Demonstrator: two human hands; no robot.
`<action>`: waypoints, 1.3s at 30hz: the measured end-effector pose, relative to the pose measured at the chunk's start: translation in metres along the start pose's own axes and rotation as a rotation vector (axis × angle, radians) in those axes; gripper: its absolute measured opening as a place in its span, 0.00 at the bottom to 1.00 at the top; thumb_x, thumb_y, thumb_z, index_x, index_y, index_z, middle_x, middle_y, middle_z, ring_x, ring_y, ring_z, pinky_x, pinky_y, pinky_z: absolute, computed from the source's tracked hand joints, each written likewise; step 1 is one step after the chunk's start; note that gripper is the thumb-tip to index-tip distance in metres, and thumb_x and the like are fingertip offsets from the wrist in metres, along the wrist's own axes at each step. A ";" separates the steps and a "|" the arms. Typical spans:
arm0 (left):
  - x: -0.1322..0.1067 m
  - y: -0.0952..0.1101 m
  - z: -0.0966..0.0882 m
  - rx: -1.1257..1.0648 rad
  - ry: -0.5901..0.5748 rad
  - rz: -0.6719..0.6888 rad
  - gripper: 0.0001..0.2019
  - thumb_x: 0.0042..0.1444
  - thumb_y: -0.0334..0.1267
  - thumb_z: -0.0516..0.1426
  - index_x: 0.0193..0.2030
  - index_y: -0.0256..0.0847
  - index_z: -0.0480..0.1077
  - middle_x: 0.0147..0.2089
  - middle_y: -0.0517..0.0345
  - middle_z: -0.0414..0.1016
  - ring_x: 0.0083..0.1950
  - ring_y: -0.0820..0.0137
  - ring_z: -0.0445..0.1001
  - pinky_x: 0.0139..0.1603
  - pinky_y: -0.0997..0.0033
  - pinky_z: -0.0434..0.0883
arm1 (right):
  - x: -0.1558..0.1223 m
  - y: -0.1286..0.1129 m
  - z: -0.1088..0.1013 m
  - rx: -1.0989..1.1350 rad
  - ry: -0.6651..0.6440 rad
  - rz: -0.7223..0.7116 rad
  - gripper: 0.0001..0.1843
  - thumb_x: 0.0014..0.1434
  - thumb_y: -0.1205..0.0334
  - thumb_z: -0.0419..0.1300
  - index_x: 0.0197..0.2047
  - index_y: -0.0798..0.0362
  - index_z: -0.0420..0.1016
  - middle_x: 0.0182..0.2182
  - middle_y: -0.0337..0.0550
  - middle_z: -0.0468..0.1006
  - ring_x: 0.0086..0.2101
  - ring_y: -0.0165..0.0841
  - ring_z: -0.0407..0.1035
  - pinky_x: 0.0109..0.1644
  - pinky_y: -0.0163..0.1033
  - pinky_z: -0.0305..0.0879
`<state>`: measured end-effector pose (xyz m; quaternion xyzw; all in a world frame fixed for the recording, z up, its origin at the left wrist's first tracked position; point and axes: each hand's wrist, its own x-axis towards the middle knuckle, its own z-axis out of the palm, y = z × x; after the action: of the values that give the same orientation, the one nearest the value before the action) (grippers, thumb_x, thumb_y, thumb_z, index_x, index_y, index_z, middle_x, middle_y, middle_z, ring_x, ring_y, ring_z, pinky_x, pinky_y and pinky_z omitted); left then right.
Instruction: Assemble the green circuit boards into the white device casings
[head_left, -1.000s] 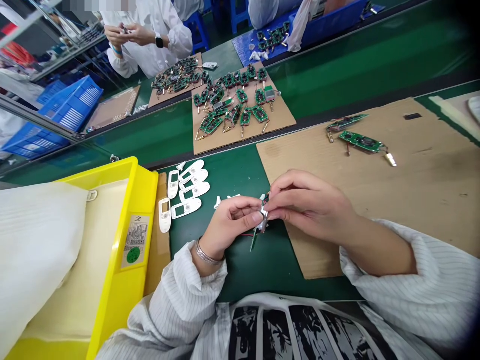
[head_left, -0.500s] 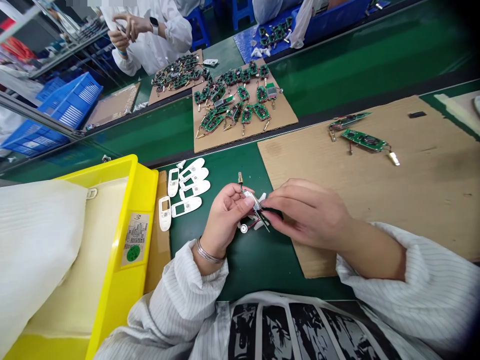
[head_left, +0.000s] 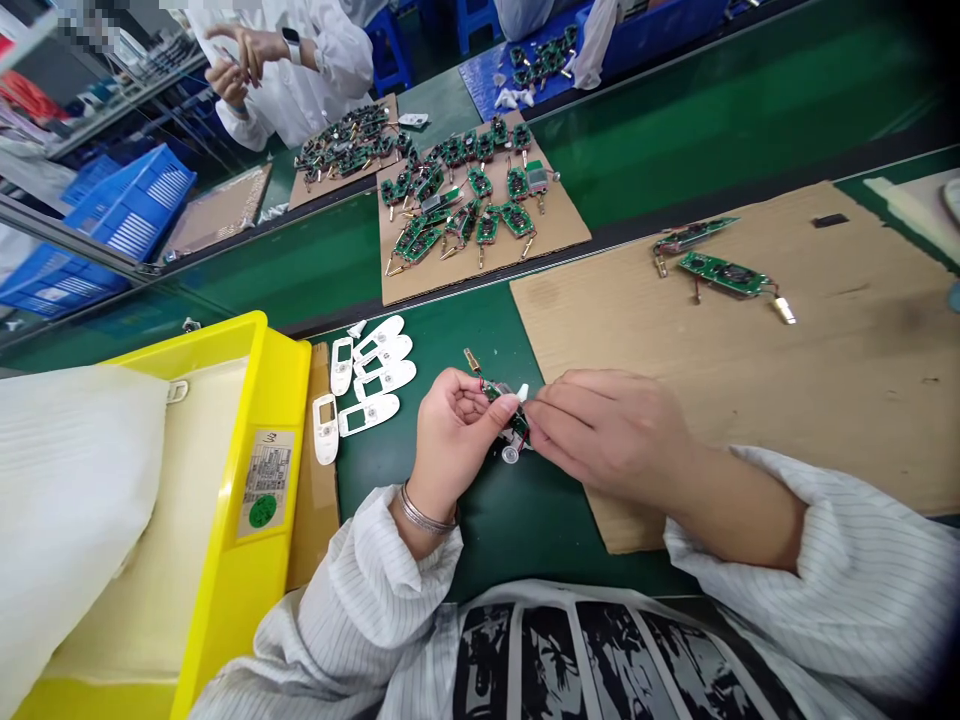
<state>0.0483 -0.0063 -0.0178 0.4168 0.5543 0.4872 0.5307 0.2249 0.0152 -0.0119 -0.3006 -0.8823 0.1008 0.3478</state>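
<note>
- A small green circuit board [head_left: 501, 392] sits between the left hand [head_left: 454, 440] and the right hand [head_left: 607, 430], above a green rubber bench mat [head_left: 525, 530].
- White plastic casings [head_left: 382, 378] lie on the mat, left of the hands.
- A yellow plastic tray [head_left: 281, 370], holding white cloth [head_left: 67, 500], lies left of the casings.
- A flat brown cardboard sheet [head_left: 825, 380] lies right of the hands, under the right forearm, with two green boards [head_left: 724, 273] on it.
- Behind, a second brown cardboard sheet [head_left: 465, 272] bears many more boards.

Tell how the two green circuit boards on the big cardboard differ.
The upper circuit board looks narrower and tilted, while the lower circuit board lies flatter. The upper board has a gold pin at its left end; the lower board has a silver tip at its right. Both rest on the cardboard sheet.
</note>
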 end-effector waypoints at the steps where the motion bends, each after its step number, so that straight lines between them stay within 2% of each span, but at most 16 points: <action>1: 0.000 0.000 0.000 0.002 -0.005 -0.003 0.20 0.47 0.43 0.68 0.34 0.38 0.61 0.29 0.65 0.70 0.27 0.81 0.69 0.29 0.80 0.69 | 0.000 0.000 0.000 -0.058 0.011 -0.037 0.11 0.61 0.69 0.57 0.27 0.50 0.69 0.25 0.42 0.74 0.28 0.35 0.68 0.32 0.43 0.67; 4: -0.002 -0.001 0.001 -0.074 -0.049 -0.026 0.19 0.47 0.42 0.68 0.34 0.38 0.61 0.28 0.65 0.70 0.26 0.80 0.70 0.28 0.80 0.69 | 0.002 -0.001 0.000 -0.082 0.084 -0.027 0.08 0.57 0.72 0.57 0.28 0.51 0.68 0.24 0.41 0.75 0.27 0.34 0.68 0.31 0.41 0.66; 7: -0.003 0.000 0.002 -0.196 -0.104 -0.069 0.18 0.49 0.43 0.67 0.34 0.38 0.62 0.28 0.65 0.70 0.27 0.78 0.71 0.28 0.79 0.70 | 0.006 -0.003 -0.003 0.094 0.134 0.111 0.07 0.54 0.72 0.56 0.29 0.50 0.69 0.24 0.38 0.75 0.26 0.32 0.69 0.31 0.39 0.66; 10: -0.004 0.002 0.002 -0.281 -0.132 -0.105 0.17 0.50 0.43 0.67 0.34 0.38 0.63 0.28 0.65 0.70 0.27 0.78 0.71 0.29 0.79 0.71 | 0.008 -0.002 -0.007 0.229 0.122 0.169 0.07 0.55 0.71 0.56 0.29 0.50 0.69 0.24 0.37 0.74 0.26 0.30 0.68 0.31 0.37 0.64; 14: -0.004 0.003 0.000 -0.284 -0.144 -0.109 0.17 0.50 0.42 0.67 0.34 0.38 0.63 0.29 0.65 0.69 0.27 0.80 0.69 0.29 0.80 0.70 | 0.009 0.005 -0.010 0.279 0.026 0.095 0.03 0.59 0.66 0.56 0.35 0.53 0.71 0.28 0.41 0.75 0.30 0.32 0.68 0.35 0.38 0.65; 17: -0.004 0.002 -0.001 -0.256 -0.152 -0.070 0.16 0.50 0.41 0.67 0.35 0.38 0.63 0.30 0.65 0.68 0.28 0.81 0.68 0.29 0.82 0.68 | 0.007 0.008 -0.008 0.204 -0.055 0.058 0.09 0.64 0.59 0.55 0.39 0.56 0.71 0.32 0.46 0.76 0.35 0.37 0.69 0.39 0.42 0.65; 20: -0.004 0.003 -0.001 -0.206 -0.138 -0.030 0.16 0.51 0.40 0.67 0.34 0.39 0.63 0.30 0.65 0.68 0.28 0.81 0.68 0.29 0.81 0.68 | 0.006 0.010 -0.005 0.137 -0.125 0.007 0.11 0.67 0.60 0.51 0.38 0.56 0.71 0.32 0.47 0.75 0.34 0.37 0.68 0.39 0.41 0.64; 25: -0.004 0.005 -0.002 -0.109 -0.102 -0.016 0.18 0.48 0.42 0.68 0.33 0.39 0.63 0.27 0.66 0.68 0.26 0.80 0.67 0.28 0.81 0.67 | 0.006 0.010 -0.004 0.114 -0.127 -0.045 0.12 0.67 0.65 0.49 0.33 0.54 0.69 0.28 0.45 0.73 0.30 0.34 0.64 0.35 0.38 0.61; 27: -0.004 0.006 -0.003 -0.107 -0.109 -0.017 0.18 0.47 0.42 0.69 0.33 0.39 0.63 0.27 0.65 0.69 0.26 0.81 0.67 0.27 0.81 0.66 | 0.007 0.010 -0.004 0.118 -0.113 -0.059 0.12 0.67 0.66 0.49 0.32 0.54 0.69 0.28 0.45 0.73 0.30 0.34 0.63 0.34 0.38 0.62; 33: -0.005 0.005 -0.003 -0.199 -0.260 -0.131 0.20 0.45 0.41 0.70 0.33 0.39 0.61 0.27 0.64 0.72 0.26 0.78 0.72 0.27 0.79 0.70 | 0.006 0.005 -0.003 0.089 0.021 -0.079 0.09 0.63 0.70 0.52 0.30 0.52 0.67 0.26 0.42 0.74 0.28 0.32 0.64 0.33 0.38 0.63; 36: -0.007 0.007 0.000 -0.251 -0.286 -0.179 0.20 0.46 0.40 0.69 0.32 0.38 0.61 0.27 0.65 0.71 0.25 0.77 0.73 0.26 0.80 0.70 | 0.005 0.000 -0.004 0.079 0.087 -0.069 0.09 0.61 0.71 0.54 0.30 0.51 0.66 0.26 0.42 0.75 0.28 0.32 0.64 0.34 0.39 0.65; 39: -0.009 0.009 0.003 -0.296 -0.292 -0.162 0.19 0.47 0.42 0.69 0.32 0.38 0.62 0.27 0.64 0.71 0.25 0.78 0.73 0.27 0.79 0.70 | 0.007 -0.001 -0.008 0.128 0.102 -0.021 0.10 0.62 0.71 0.53 0.29 0.50 0.65 0.25 0.41 0.74 0.27 0.32 0.64 0.35 0.39 0.65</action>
<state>0.0512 -0.0135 -0.0071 0.3545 0.4259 0.4534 0.6981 0.2259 0.0180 -0.0020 -0.2732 -0.8582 0.1380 0.4121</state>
